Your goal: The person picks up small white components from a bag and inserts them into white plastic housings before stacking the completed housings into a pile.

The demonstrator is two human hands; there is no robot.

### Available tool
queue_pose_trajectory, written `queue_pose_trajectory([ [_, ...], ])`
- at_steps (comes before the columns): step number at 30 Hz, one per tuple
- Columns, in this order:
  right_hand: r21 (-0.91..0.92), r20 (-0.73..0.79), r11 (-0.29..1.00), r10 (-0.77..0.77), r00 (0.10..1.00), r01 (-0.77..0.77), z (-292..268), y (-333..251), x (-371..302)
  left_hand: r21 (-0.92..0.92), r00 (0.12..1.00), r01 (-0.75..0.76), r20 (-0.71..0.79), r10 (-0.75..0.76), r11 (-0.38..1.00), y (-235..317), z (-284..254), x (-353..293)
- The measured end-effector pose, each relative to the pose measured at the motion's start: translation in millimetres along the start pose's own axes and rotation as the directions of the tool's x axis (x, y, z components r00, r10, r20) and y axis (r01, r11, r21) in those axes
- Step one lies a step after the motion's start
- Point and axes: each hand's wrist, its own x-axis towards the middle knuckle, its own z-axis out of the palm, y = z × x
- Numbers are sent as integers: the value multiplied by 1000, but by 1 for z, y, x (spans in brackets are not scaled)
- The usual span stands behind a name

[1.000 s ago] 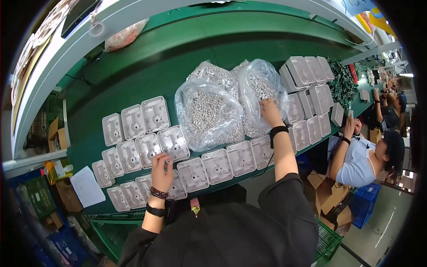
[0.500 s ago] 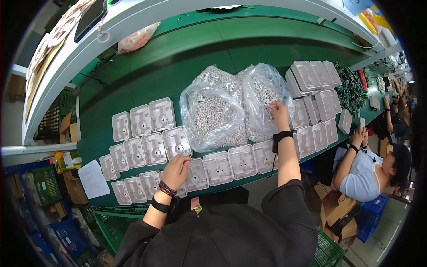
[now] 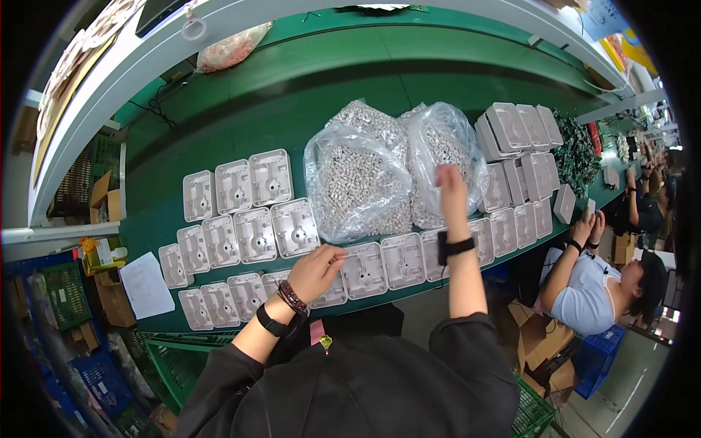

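My left hand [image 3: 315, 271] hovers over the front row of light-grey plastic housings, next to one shallow open housing [image 3: 364, 271]. Its thumb and fingers come together, and anything between them is too small to make out. My right hand [image 3: 451, 191], smeared by motion, is above the right clear plastic bag [image 3: 475, 157], which is full of small pale parts [image 3: 440, 150]. Whether it holds anything does not show. A second open bag [image 3: 315, 164] of small pale parts [image 3: 350, 182] lies left of it.
Rows of grey housings [image 3: 269, 177] lie at left on the green table [image 3: 292, 95]. Stacked housings [image 3: 506, 125] and a dark green heap [image 3: 575, 157] are at right. A paper sheet [image 3: 147, 285] rests at the left edge. A co-worker [image 3: 584, 285] sits at right.
My left hand has shifted right along the front row. My right hand, earlier pinching in the right bag, is now blurred and slightly nearer to me. The whole view has shifted a little.
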Motion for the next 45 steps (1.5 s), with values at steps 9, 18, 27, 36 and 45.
queue_pose_trajectory([
  [9,272,561,961,-124,818,-41,112,-161,-167,-791,919,369,234,-316,488,-59,-29,-13],
  [18,-77,741,864,-285,608,498,160,-208,-164,-827,915,360,222,-337,433,-120,-71,-59],
  [27,96,726,930,-308,615,354,202,-227,-157,-868,942,297,197,-272,399,-148,-101,-72],
  [36,156,812,988,-128,569,1,216,-258,-125,-845,917,188,-31,-397,501,-170,-123,-76],
  [45,209,614,202,-789,32,957,329,-257,18,219,710,566,-619,-336,795,-198,-171,-15],
])
